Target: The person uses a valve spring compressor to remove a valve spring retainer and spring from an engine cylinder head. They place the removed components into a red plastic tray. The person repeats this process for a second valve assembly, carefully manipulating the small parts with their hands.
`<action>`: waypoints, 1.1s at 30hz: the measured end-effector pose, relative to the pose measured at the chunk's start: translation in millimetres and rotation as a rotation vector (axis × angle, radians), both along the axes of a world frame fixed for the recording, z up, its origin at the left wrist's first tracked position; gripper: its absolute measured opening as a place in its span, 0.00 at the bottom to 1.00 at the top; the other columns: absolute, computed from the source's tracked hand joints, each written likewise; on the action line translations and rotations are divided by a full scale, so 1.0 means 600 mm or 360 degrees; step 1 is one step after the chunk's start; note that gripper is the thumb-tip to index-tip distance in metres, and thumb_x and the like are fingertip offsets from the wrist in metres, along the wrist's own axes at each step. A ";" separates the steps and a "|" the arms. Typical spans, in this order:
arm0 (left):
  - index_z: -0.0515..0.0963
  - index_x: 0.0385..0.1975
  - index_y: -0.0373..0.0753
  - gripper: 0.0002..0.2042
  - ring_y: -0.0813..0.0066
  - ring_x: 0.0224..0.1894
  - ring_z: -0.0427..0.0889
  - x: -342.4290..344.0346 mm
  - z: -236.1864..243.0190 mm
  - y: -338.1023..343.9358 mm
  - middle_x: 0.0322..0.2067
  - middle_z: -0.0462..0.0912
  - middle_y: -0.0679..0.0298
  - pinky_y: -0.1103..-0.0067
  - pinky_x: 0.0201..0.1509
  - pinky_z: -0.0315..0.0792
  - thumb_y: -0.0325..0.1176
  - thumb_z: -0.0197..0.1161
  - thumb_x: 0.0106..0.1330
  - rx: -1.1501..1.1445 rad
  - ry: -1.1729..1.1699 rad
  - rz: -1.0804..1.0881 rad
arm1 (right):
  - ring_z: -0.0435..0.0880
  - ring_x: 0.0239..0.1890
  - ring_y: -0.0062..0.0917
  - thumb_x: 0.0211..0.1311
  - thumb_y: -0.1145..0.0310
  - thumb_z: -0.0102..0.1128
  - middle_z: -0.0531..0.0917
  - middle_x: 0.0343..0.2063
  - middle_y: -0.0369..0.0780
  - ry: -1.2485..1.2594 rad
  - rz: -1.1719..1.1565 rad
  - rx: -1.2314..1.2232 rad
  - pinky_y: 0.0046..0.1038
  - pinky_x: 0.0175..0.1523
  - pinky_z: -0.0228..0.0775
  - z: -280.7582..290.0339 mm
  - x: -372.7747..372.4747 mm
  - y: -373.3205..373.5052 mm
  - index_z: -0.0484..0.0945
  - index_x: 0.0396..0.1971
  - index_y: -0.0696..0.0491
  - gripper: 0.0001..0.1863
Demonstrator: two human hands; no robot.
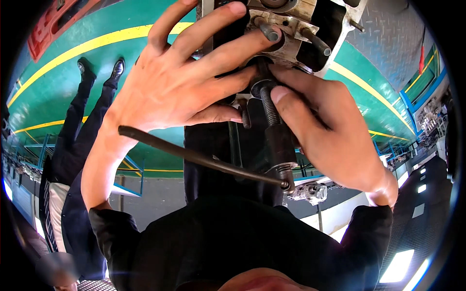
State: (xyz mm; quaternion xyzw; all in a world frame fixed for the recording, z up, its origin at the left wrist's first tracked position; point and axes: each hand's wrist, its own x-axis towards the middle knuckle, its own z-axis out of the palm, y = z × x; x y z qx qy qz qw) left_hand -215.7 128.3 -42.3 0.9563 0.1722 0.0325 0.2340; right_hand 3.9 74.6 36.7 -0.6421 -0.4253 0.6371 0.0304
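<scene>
A metal engine cylinder head [296, 25] with several protruding studs [318, 43] lies at the top of the view. Over its near left side spreads my left hand [170, 82], fingers stretched apart, its fingertips resting on the casting or close to it. My right hand [335, 131] is closed around a dark screw-type tool, which looks like a valve spring compressor [281, 145]. The thumb presses near the top of its threaded rod; the other fingers are mostly hidden behind it. From the tool's near end a curved lever handle [194, 156] sticks out leftward, untouched by either hand.
Another person [80, 116] in dark trousers stands at the left. A red metal part [46, 29] is at the upper left. Blue-framed benches with metal parts [432, 116] line the right. Yellow stripes [121, 35] cross the green floor.
</scene>
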 end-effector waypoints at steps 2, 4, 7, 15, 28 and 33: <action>0.84 0.43 0.59 0.27 0.56 0.68 0.62 0.007 0.000 -0.003 0.66 0.69 0.70 0.55 0.71 0.49 0.69 0.45 0.63 0.0010 0.0060 0.0000 | 0.68 0.19 0.12 0.71 0.70 0.51 0.75 0.17 0.33 0.0059 -0.0101 0.0017 0.17 0.27 0.60 -0.002 0.009 -0.012 0.78 0.52 0.63 0.17; 0.85 0.44 0.60 0.27 0.57 0.67 0.63 0.013 -0.006 -0.005 0.65 0.71 0.70 0.58 0.70 0.50 0.68 0.43 0.64 0.0070 0.0025 -0.0008 | 0.67 0.19 0.11 0.71 0.71 0.49 0.73 0.15 0.32 0.0111 -0.0311 -0.0200 0.16 0.26 0.59 0.015 0.023 -0.014 0.78 0.54 0.63 0.17; 0.85 0.44 0.61 0.27 0.58 0.67 0.64 0.018 -0.013 -0.019 0.63 0.73 0.70 0.60 0.71 0.50 0.67 0.41 0.67 0.0166 0.0001 -0.0022 | 0.67 0.18 0.10 0.72 0.67 0.47 0.72 0.14 0.30 0.0167 -0.0638 -0.0222 0.16 0.25 0.56 0.021 0.031 -0.055 0.78 0.55 0.61 0.19; 0.87 0.38 0.57 0.18 0.59 0.61 0.67 -0.008 -0.011 -0.069 0.57 0.77 0.63 0.66 0.63 0.64 0.60 0.59 0.62 0.0100 -0.0250 0.0297 | 0.72 0.18 0.14 0.72 0.71 0.46 0.78 0.19 0.36 0.0456 -0.0843 -0.0075 0.18 0.26 0.63 -0.005 0.014 -0.130 0.75 0.56 0.63 0.19; 0.88 0.38 0.61 0.19 0.49 0.67 0.62 0.035 -0.010 -0.019 0.66 0.65 0.60 0.62 0.66 0.60 0.65 0.62 0.58 0.0337 -0.0240 -0.0186 | 0.73 0.16 0.13 0.73 0.69 0.45 0.78 0.17 0.35 0.0397 -0.0957 0.0053 0.16 0.24 0.60 0.006 0.052 -0.145 0.77 0.53 0.64 0.18; 0.87 0.39 0.61 0.22 0.49 0.67 0.62 0.033 -0.004 -0.008 0.65 0.68 0.65 0.61 0.62 0.61 0.67 0.54 0.63 0.0359 -0.0140 -0.0260 | 0.72 0.16 0.12 0.73 0.68 0.45 0.76 0.16 0.34 0.0398 -0.0933 0.0043 0.15 0.22 0.58 0.003 0.052 -0.134 0.79 0.51 0.64 0.18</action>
